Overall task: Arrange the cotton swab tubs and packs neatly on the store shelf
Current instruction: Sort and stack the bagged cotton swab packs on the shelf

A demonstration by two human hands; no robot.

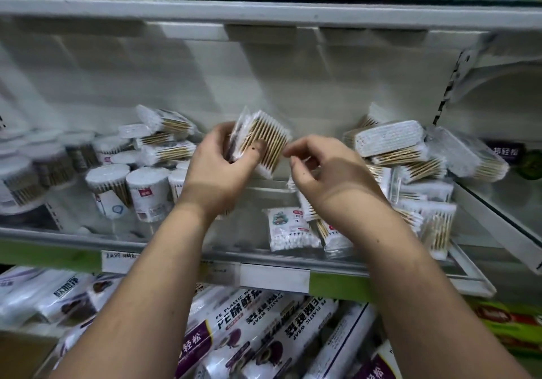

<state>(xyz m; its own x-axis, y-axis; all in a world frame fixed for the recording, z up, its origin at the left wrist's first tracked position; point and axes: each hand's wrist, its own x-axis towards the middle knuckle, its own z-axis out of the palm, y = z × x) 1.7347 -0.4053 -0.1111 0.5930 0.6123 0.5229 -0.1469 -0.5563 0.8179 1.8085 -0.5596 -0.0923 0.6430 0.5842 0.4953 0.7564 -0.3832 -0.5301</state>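
Plastic wrap rolls [258, 328] nearest, on the lower shelf. Above, both forearms reach over the shelf's front edge [275, 264]. Left hand [217, 170] fingers clamped on a swab pack [261, 141], thumb across its front, pack tilted, held above mid-shelf. Right hand [322, 173] just beside the pack's right edge, fingers curled, slightly apart, not touching it. Flat packs [293, 229] near front edge; tubs [146, 194] left side; piled packs [396, 150] at right rear.
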